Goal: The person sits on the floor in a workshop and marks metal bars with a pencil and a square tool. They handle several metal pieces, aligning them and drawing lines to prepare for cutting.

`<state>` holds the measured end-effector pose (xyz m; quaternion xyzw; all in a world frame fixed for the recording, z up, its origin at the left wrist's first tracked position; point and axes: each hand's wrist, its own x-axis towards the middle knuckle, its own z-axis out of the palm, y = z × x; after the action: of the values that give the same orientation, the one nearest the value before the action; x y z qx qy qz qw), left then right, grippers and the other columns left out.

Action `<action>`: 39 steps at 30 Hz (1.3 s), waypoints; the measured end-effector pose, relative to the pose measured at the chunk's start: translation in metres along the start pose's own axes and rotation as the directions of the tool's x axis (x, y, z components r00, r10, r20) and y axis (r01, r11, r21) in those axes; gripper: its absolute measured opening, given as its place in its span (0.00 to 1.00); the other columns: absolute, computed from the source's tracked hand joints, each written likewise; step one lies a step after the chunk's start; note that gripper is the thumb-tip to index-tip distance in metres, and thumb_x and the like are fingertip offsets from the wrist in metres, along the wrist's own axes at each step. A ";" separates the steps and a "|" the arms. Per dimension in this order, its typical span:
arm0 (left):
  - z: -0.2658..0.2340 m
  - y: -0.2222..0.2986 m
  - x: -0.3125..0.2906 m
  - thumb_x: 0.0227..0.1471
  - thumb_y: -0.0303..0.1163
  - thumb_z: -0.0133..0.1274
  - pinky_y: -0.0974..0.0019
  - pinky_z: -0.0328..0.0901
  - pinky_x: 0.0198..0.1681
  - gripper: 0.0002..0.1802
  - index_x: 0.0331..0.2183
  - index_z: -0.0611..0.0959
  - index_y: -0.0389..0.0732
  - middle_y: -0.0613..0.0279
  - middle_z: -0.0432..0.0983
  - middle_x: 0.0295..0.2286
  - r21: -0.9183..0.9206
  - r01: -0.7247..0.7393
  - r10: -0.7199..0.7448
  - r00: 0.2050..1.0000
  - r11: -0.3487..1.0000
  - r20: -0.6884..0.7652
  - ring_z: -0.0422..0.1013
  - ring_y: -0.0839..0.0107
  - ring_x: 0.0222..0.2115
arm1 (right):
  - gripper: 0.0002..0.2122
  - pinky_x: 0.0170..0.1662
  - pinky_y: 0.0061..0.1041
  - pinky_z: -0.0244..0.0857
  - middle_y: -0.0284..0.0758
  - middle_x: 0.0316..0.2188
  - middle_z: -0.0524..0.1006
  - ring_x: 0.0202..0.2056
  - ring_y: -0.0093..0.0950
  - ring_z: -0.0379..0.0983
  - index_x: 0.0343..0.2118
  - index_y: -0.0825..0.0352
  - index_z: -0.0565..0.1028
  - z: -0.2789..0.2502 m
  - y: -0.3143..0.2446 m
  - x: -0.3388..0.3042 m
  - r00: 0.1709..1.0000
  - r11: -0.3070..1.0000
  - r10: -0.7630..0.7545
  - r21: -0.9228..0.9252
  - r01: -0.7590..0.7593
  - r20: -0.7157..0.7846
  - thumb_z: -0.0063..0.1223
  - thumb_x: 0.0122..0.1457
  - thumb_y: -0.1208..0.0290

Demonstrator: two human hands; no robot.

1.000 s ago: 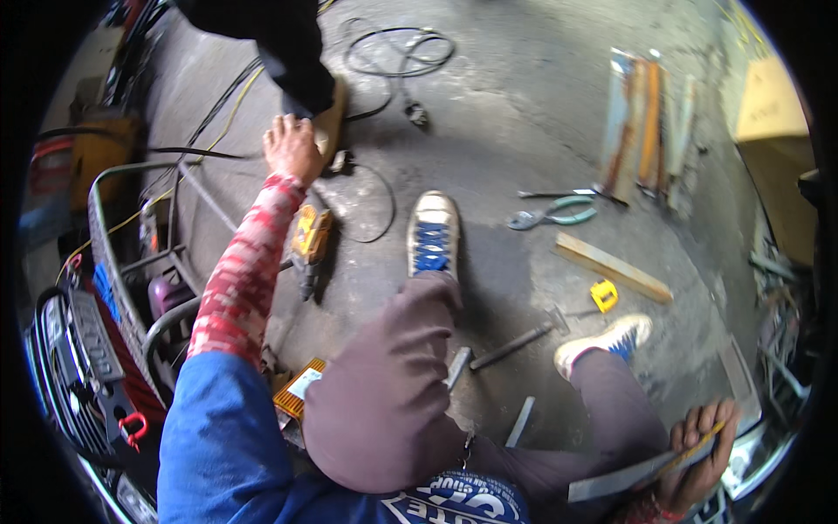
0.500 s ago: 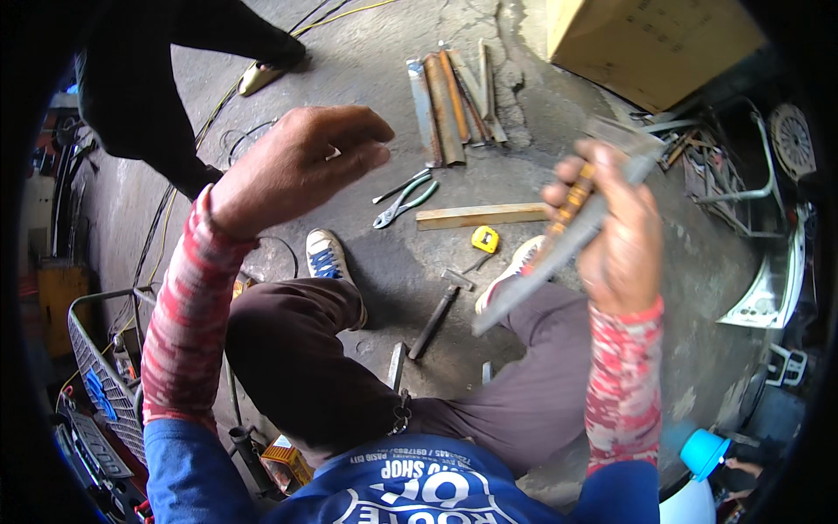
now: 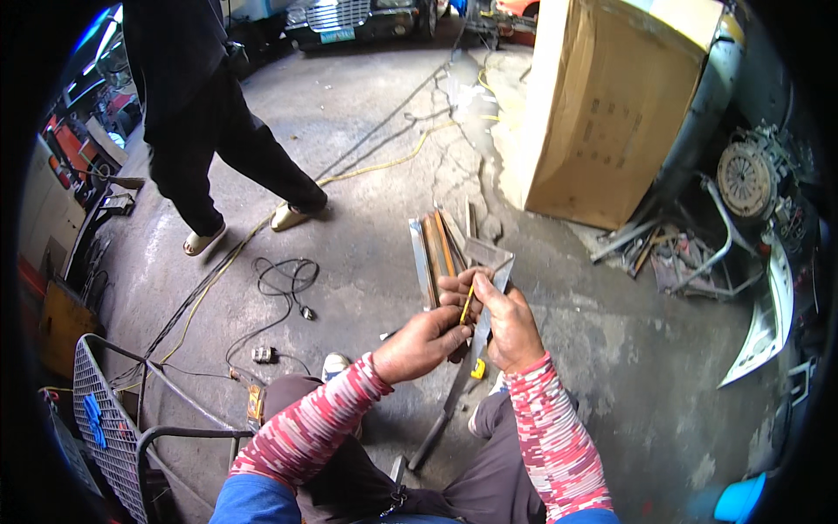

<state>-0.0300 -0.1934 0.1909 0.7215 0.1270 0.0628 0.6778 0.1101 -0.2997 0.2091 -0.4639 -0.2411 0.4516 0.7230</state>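
Left hand (image 3: 419, 348) has swung over to the right hand (image 3: 513, 334), fingers at the near end of the yellow pencil (image 3: 469, 306) pointing away between them, grip unclear, while the right clamps a metal square (image 3: 504, 272) slanting down-left.

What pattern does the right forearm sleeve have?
Blocky red, pink and white camouflage on the sleeve, clearest in the head view.

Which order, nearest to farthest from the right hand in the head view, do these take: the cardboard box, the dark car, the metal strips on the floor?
From the right hand:
1. Metal strips: just ahead, slightly left.
2. Cardboard box: farther ahead, to the right.
3. Dark car: far back at the top edge, left of centre.
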 end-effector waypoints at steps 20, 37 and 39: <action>-0.098 0.017 -0.040 0.71 0.55 0.43 0.65 0.67 0.32 0.29 0.39 0.82 0.38 0.54 0.84 0.30 -0.248 -0.387 0.052 0.621 0.888 -0.782 0.75 0.69 0.27 | 0.16 0.36 0.29 0.76 0.33 0.35 0.84 0.31 0.26 0.81 0.47 0.63 0.79 -0.027 -0.007 0.012 0.941 0.999 0.038 0.044 -0.024 -0.336 0.48 0.73 0.55; -0.065 0.016 -0.038 0.71 0.54 0.49 0.64 0.71 0.51 0.28 0.53 0.84 0.39 0.58 0.85 0.44 -0.020 0.013 -0.017 0.974 1.000 -0.225 0.80 0.70 0.45 | 0.18 0.46 0.26 0.65 0.31 0.47 0.82 0.43 0.21 0.76 0.59 0.62 0.75 0.007 0.013 0.005 0.996 0.977 0.075 -0.197 -0.083 -0.051 0.48 0.74 0.57; -0.060 0.017 -0.037 0.72 0.52 0.49 0.66 0.72 0.51 0.28 0.53 0.83 0.37 0.58 0.84 0.43 -0.034 0.109 -0.112 0.984 0.993 -0.142 0.80 0.71 0.46 | 0.21 0.49 0.27 0.66 0.33 0.48 0.82 0.47 0.22 0.76 0.60 0.65 0.74 0.017 0.018 0.008 1.000 0.973 0.027 -0.229 -0.029 -0.011 0.48 0.75 0.54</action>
<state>-0.0794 -0.1468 0.2153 0.6980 0.2143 0.0784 0.6787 0.0933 -0.2826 0.2001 -0.5493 -0.2821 0.4289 0.6594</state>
